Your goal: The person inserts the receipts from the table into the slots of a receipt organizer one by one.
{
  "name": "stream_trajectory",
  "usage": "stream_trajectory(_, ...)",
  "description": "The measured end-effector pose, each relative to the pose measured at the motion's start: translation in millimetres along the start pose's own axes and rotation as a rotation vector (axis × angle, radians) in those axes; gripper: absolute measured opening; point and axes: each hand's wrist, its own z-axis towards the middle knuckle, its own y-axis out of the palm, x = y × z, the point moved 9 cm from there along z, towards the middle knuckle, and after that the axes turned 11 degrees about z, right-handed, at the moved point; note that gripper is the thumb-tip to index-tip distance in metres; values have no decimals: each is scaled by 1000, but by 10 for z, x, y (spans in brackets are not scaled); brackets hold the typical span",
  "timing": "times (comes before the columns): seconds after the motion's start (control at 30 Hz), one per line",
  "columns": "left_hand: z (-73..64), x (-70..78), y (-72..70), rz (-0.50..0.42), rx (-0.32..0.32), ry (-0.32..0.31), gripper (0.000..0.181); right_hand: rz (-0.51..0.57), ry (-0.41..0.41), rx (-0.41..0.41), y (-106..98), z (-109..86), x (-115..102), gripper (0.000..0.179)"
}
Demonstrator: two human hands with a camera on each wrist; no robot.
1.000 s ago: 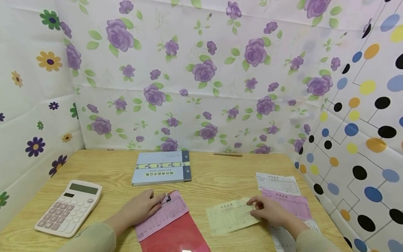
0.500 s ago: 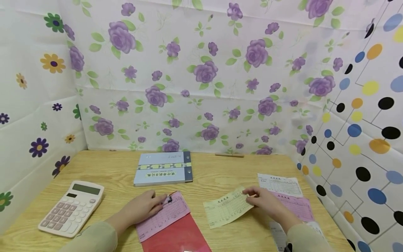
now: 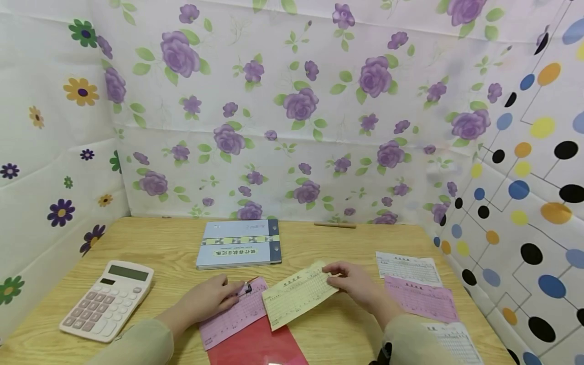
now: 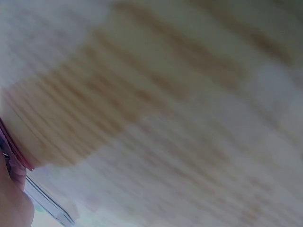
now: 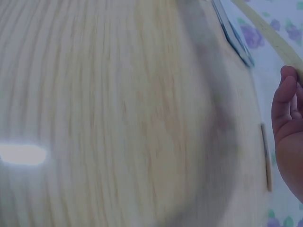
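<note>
My left hand [image 3: 207, 298] lies over the top of a red clipboard [image 3: 260, 345], fingers bent at its small dark clip [image 3: 248, 288]. A pink slip [image 3: 232, 318] with a printed grid lies on the board under that hand. My right hand [image 3: 358, 288] pinches the right end of a pale yellow slip [image 3: 298, 296], which tilts up and overlaps the red board and the pink slip's edge in the head view. In the right wrist view, fingertips hold the yellow slip's edge [image 5: 274, 35]. Only a bit of the left hand [image 4: 14, 203] shows in the left wrist view.
A calculator [image 3: 107, 300] sits at the left. Behind the board lies a blue account book [image 3: 239, 244], with a thin brown pen-like stick [image 3: 335, 225] near the back edge. On the right are a white slip [image 3: 407, 268], another pink slip [image 3: 422, 298] and a lower white slip [image 3: 456, 342].
My right hand has carried the yellow slip leftward, lifting it from the wood to over the red clipboard and the pink slip's edge. The left hand stays at the clip.
</note>
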Motion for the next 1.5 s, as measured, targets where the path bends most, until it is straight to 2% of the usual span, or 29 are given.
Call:
stream_trajectory(0.2,2,-23,60,12,-38,-12,41,-104,-11,-39,281,127,56,28)
stream_trajectory(0.4,-5,-21,73,18,-53,3,43,-247,-19,-146,621,218,126,23)
stream_trajectory(0.53,5,-9,59,27,-45,18,43,-279,-19,-191,858,239,127,22)
stream_trajectory(0.8,17,-3,77,19,-43,35,42,-324,19,-208,1219,289,134,19)
stream_trajectory(1.0,17,-6,81,24,-25,47,42,-381,-1,-193,1377,350,137,21)
stream_trajectory(1.1,21,-10,90,34,-32,42,42,-474,-47,-183,1446,358,102,24)
stream_trajectory(1.27,39,-7,124,42,-85,19,42,-654,-122,-144,1526,351,62,36)
stream_trajectory(1.5,39,16,119,93,-90,36,41,-753,-156,-117,1569,355,80,44)
